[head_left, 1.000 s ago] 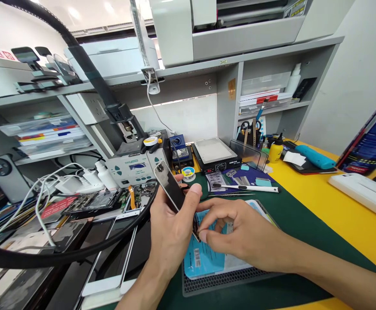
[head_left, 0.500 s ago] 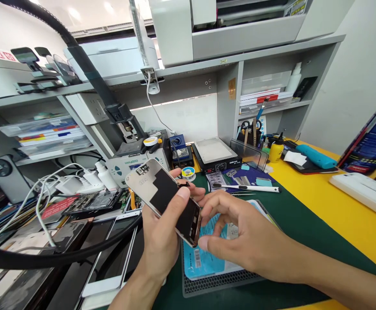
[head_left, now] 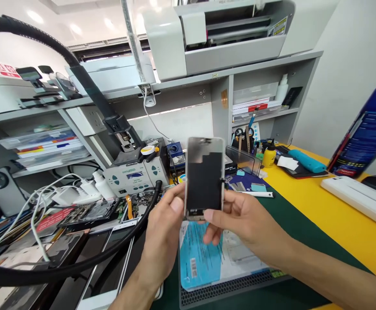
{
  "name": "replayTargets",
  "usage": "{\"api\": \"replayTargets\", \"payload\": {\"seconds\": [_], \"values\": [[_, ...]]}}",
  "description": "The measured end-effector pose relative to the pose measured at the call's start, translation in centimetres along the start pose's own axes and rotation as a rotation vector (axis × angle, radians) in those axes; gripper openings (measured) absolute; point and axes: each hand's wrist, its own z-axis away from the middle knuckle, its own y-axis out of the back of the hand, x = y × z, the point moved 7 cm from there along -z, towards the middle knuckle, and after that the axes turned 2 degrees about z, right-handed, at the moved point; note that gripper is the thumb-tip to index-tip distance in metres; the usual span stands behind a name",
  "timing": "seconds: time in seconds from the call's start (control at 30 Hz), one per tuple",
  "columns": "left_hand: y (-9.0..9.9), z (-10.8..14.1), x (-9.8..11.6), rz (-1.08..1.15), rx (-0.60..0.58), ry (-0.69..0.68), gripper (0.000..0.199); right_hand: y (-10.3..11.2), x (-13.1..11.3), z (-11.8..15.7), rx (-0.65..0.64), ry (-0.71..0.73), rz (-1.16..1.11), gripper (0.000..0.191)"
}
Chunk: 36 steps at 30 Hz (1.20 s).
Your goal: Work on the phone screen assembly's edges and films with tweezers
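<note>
A phone screen assembly (head_left: 205, 178) is held upright in front of me, its black and silver back towards the camera. My left hand (head_left: 166, 228) grips its lower left edge, thumb along the side. My right hand (head_left: 239, 219) grips the lower right, with the thumb across the bottom edge. A small dark flex cable sticks out at the right edge. Below the hands lies a blue and white package (head_left: 201, 262) on a dark honeycomb-patterned mat (head_left: 226, 289).
A rework station (head_left: 136, 176) with a thick black hose stands behind on the left. Phones and boards (head_left: 107, 258) crowd the left side. On the right are a yellow bottle (head_left: 269, 155), a turquoise tool (head_left: 306, 161) and a white bar-shaped device (head_left: 357, 196).
The screen assembly has swung from a tilted pose on the left to upright and further right. My right hand has closed on its lower right corner. The camera view has shifted slightly.
</note>
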Motion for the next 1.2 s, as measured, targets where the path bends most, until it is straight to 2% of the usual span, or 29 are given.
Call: {"api": "replayTargets", "payload": {"seconds": [0.07,0.17,0.3,0.43,0.73,0.93,1.2], "values": [[0.7,0.3,0.6,-0.18,0.102,-0.139,0.03,1.0,-1.1,0.2,0.126,0.123,0.09,0.022],[1.3,1.2,0.9,-0.445,0.267,-0.255,0.022,1.8,-2.0,0.8,0.24,0.22,0.185,0.018],[1.0,2.0,1.2,-0.673,0.376,-0.351,0.017,1.7,-1.8,1.2,0.261,0.24,0.238,0.013],[0.4,2.2,1.7,-0.753,0.384,-0.442,0.013,1.5,-1.2,1.3,0.252,0.236,0.251,0.014],[0.0,2.8,2.0,-0.801,0.391,-0.533,0.011,1.7,-1.0,1.8,0.295,0.299,0.437,0.01],[-0.2,2.3,2.2,-0.87,0.4,-0.454,0.007,1.5,-0.9,1.6,0.273,0.307,0.459,0.009],[-0.1,1.9,1.8,-0.821,0.376,-0.388,0.005,1.4,-1.2,1.5,0.275,0.303,0.541,0.009]]}}
